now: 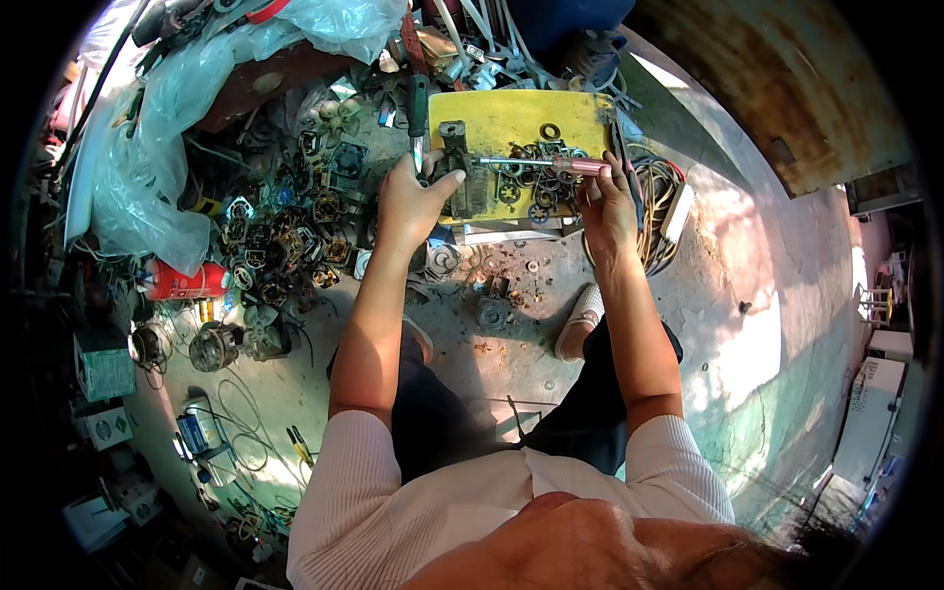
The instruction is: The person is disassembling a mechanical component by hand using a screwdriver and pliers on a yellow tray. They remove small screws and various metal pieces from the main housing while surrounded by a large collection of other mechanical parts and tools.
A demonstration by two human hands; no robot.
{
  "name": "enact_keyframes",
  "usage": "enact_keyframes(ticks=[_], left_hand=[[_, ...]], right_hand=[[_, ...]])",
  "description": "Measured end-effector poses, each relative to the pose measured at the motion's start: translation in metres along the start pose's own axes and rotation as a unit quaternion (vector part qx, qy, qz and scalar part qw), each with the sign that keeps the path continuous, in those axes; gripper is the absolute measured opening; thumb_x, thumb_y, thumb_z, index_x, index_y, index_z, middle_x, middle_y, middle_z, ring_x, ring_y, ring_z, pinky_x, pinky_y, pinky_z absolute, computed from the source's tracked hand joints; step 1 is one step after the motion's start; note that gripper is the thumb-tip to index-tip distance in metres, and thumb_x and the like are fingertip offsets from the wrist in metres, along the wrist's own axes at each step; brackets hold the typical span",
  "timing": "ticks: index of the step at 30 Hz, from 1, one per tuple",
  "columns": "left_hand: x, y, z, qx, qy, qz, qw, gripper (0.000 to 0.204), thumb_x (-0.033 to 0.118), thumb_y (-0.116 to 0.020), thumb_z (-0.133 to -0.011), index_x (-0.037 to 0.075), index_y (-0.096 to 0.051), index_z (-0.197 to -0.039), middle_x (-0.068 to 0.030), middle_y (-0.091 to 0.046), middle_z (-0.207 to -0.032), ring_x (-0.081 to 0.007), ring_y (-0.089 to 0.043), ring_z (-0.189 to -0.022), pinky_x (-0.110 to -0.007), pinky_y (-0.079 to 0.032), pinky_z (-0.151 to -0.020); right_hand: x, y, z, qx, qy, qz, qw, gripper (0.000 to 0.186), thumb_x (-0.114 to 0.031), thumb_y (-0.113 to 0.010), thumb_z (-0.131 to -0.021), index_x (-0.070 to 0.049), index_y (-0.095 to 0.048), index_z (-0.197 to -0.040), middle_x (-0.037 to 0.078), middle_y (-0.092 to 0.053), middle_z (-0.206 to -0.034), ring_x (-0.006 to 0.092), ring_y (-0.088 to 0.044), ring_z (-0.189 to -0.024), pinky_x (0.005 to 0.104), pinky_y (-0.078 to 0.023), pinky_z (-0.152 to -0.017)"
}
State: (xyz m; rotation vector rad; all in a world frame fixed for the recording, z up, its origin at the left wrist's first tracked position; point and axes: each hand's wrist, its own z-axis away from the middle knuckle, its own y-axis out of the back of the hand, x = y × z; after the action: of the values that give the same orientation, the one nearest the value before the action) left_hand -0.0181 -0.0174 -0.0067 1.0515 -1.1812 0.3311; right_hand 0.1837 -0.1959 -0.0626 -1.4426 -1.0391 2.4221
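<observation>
My right hand (pixel 611 208) is closed on the handle of a screwdriver (pixel 580 167), whose translucent red handle sits at the fingertips. Its metal shaft points left, with the tip by a dark, grimy metal block (pixel 458 195). My left hand (pixel 411 202) grips that block from its left side, thumb laid toward it; some fingers are hidden. Under the block and the screwdriver is a yellow board (pixel 492 110). Several dark rings and small round parts (pixel 539 182) lie on it below the shaft. A tool with a dark green handle (pixel 418 106) lies just beyond my left hand.
Dismantled motor parts (pixel 305 211) are heaped at the left, beside clear plastic sheeting (pixel 167 167) and a red cylinder (pixel 185 279). Coiled cables (pixel 661 197) lie right of the board. Small debris and a square part (pixel 495 315) are on the floor between my feet. Pliers (pixel 299 444) lie lower left.
</observation>
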Motion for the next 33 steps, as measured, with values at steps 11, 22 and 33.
enact_keyframes(ticks=[11,22,33], left_hand=[[-0.005,-0.002,-0.002,-0.001,-0.005,0.018,1.0,0.051,0.018,-0.078,-0.078,-0.006,-0.059,-0.119,-0.0169,-0.067,-0.113,-0.0231,-0.063,-0.103,-0.034,-0.046,-0.091],[-0.006,-0.001,-0.002,-0.002,-0.006,0.019,1.0,0.05,0.017,-0.077,-0.078,-0.006,-0.059,-0.119,-0.0165,-0.067,-0.113,-0.0223,-0.063,-0.103,-0.034,-0.046,-0.091],[0.002,0.0,0.0,-0.004,0.0,0.013,1.0,0.049,0.018,-0.078,-0.078,-0.005,-0.06,-0.117,-0.0156,-0.068,-0.111,-0.0221,-0.064,-0.101,-0.034,-0.047,-0.09]], right_hand=[[-0.017,-0.019,0.013,0.024,0.006,0.037,0.999,0.03,-0.021,-0.058,-0.097,-0.01,-0.057,-0.126,0.0,-0.063,-0.102,0.0109,-0.06,-0.09,0.0318,-0.048,-0.086],[-0.015,-0.023,0.017,-0.028,0.002,0.009,1.0,0.033,-0.018,-0.059,-0.097,-0.011,-0.055,-0.129,0.0,-0.061,-0.105,0.0093,-0.058,-0.093,0.0284,-0.049,-0.083],[-0.009,-0.009,0.001,-0.049,0.059,0.01,0.997,0.035,-0.017,-0.059,-0.096,-0.01,-0.053,-0.13,0.001,-0.063,-0.109,0.0095,-0.06,-0.094,0.0285,-0.049,-0.081]])
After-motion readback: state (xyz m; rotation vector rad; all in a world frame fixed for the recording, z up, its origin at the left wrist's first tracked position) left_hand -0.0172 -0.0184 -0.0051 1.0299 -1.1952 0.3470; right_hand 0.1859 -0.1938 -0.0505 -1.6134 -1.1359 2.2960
